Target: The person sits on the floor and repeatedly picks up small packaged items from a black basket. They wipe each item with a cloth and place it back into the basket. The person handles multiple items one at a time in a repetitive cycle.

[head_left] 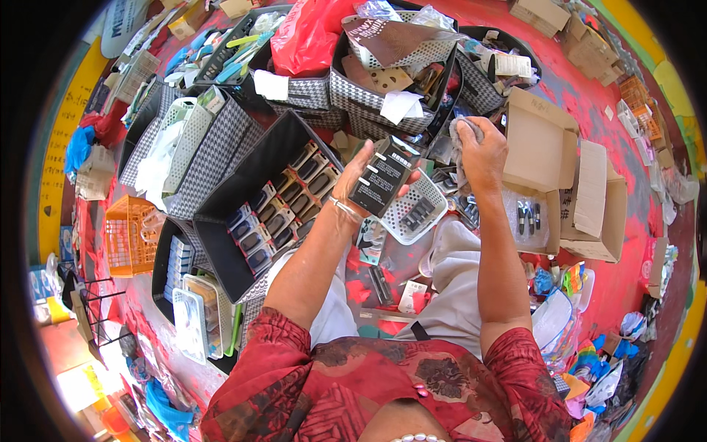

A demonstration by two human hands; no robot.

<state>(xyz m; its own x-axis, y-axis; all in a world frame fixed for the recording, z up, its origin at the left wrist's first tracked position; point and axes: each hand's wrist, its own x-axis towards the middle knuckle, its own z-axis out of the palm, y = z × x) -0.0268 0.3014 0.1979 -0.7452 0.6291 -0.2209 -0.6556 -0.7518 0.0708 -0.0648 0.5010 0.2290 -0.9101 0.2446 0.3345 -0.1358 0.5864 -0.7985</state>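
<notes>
My left hand (pixel 351 175) holds a dark flat box (pixel 384 175) with pale print, its fingers and thumb wrapped about the sides. In my right hand (pixel 484 156) a crumpled grey cloth (pixel 458 140) is pinched, held up to the right of the box and apart from it. Below the box is a white perforated basket (pixel 440 204) with small dark items inside. To the left of my left forearm, a black patterned storage bin (pixel 283 140) holds rows of dark oval things in pale packs.
Open cardboard boxes (pixel 541 121) stand at the right, one with dark slim items. More patterned bins, a red plastic bag (pixel 305 40) and an orange basket (pixel 121 254) crowd the far and left sides. Plastic-wrapped goods (pixel 560 317) lie at the lower right.
</notes>
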